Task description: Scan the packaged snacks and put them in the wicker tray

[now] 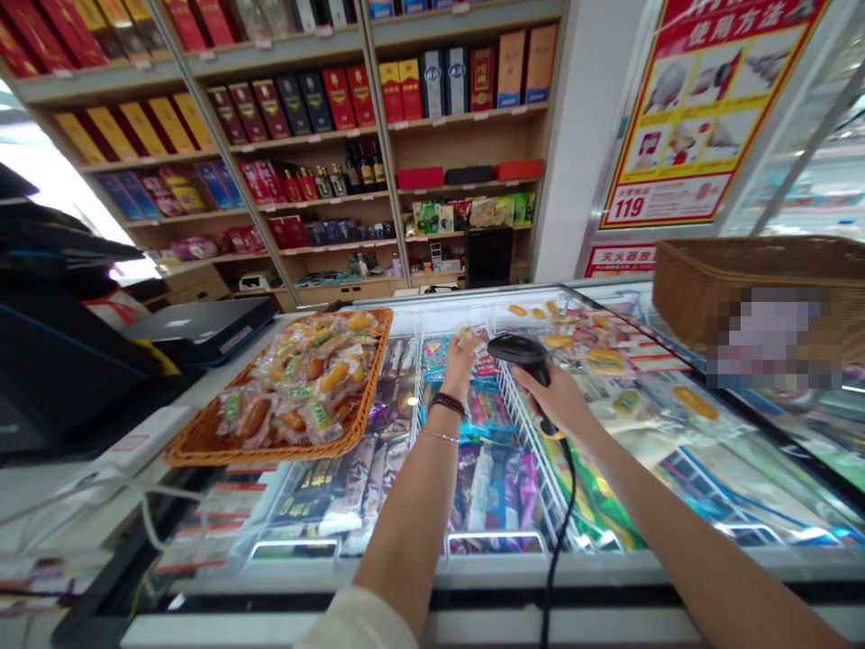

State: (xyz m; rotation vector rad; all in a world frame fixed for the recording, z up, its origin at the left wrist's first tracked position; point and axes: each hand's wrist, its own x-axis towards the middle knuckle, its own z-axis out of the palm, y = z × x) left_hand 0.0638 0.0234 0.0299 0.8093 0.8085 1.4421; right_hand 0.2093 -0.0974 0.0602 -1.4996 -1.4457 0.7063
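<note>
My right hand point(555, 393) is wrapped round the handle of a black barcode scanner point(517, 348), whose head points left toward my left hand. A black cable point(566, 505) runs down from its handle. My left hand point(459, 357) is raised over the glass top of a chest freezer, fingers closed on a small wrapped snack point(466, 334), mostly hidden by the fingers. Left of it, an orange wicker tray point(365, 416) holds several wrapped bread-like snacks point(314, 365). More wrapped snacks point(606, 356) lie loose on the glass to the right of the scanner.
Under the freezer's glass, ice-cream packs point(500, 487) fill white wire baskets point(523, 424). A brown wicker basket point(682, 293) stands at the right. A black flat device point(209, 329) and white cables point(145, 509) are at the left. Shelves of boxes point(297, 104) stand behind.
</note>
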